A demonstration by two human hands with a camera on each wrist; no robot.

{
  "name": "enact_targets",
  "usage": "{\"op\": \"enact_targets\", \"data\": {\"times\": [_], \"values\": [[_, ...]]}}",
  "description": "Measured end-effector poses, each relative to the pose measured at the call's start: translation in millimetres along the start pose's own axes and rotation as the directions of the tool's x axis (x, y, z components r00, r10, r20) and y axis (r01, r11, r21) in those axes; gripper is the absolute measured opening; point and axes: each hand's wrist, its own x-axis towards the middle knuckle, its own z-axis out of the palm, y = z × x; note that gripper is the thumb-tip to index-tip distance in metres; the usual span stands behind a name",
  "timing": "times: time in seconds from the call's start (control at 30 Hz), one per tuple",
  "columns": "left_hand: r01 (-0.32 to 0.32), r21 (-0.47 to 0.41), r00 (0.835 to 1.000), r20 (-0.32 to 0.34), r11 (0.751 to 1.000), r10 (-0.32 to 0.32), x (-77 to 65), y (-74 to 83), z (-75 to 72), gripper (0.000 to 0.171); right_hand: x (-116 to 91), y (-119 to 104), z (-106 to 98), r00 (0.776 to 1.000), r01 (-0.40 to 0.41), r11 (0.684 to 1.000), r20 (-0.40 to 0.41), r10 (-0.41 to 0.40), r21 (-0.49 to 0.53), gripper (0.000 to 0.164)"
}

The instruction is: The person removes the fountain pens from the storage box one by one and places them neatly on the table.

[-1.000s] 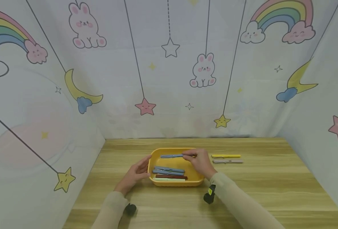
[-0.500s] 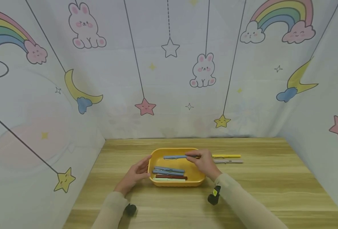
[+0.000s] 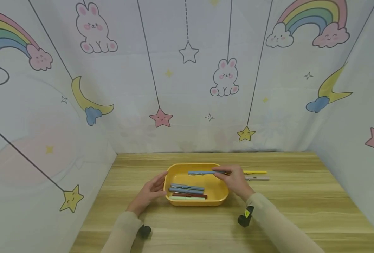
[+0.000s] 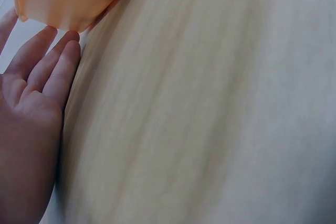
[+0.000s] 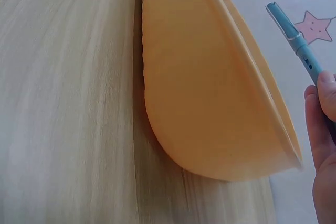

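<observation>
My right hand (image 3: 236, 180) pinches a blue pen (image 3: 199, 173) between thumb and fingers, above the right part of a yellow plastic basket (image 3: 213, 186). In the right wrist view the pen (image 5: 292, 34) points up past the basket rim, its clip end away from the hand. Along the basket's left end rests my left hand (image 3: 149, 193); the left wrist view has its extended fingers (image 4: 63, 72) against the basket's outer wall. Inside, near the front side, lie two blue-grey pens (image 3: 187, 190), a dark red pen (image 3: 191, 195) and a pale green pen (image 3: 187, 198).
Right of the basket, a yellow pen (image 3: 256, 172) and a grey pen (image 3: 259, 179) lie on the wooden table (image 3: 288, 207), partly hidden by my right hand. A printed cloth (image 3: 193, 137) stands along the back edge and both sides.
My right hand has moved right with the blue pen, from the basket's back middle toward its right end. The left hand and the other pens stay put.
</observation>
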Motion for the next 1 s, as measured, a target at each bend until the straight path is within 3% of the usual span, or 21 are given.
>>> {"op": "enact_targets", "data": {"times": [0.27, 0.5, 0.7, 1.0], "values": [[-0.015, -0.012, 1.000, 0.017, 1.000, 0.015, -0.9, 1.4, 0.4, 0.080, -7, 3, -19, 0.999, 0.010, 0.998, -0.046, -0.007, 0.067, 0.024], [0.008, 0.003, 1.000, 0.001, 1.000, -0.008, -0.9, 3.6, 0.8, 0.080, -12, 10, -42, 0.997, -0.002, 0.999, -0.074, 0.006, 0.054, 0.026], [0.021, 0.012, 1.000, -0.012, 1.000, -0.020, -0.4, 3.7, 0.5, 0.080, -16, 16, -61, 0.997, 0.014, 0.991, -0.081, -0.003, 0.135, 0.026], [-0.001, -0.006, 1.000, 0.012, 1.000, 0.001, -0.5, 4.6, 0.7, 0.079, -31, 27, -94, 0.993, 0.013, 1.000, -0.120, -0.010, 0.027, 0.026]]}}
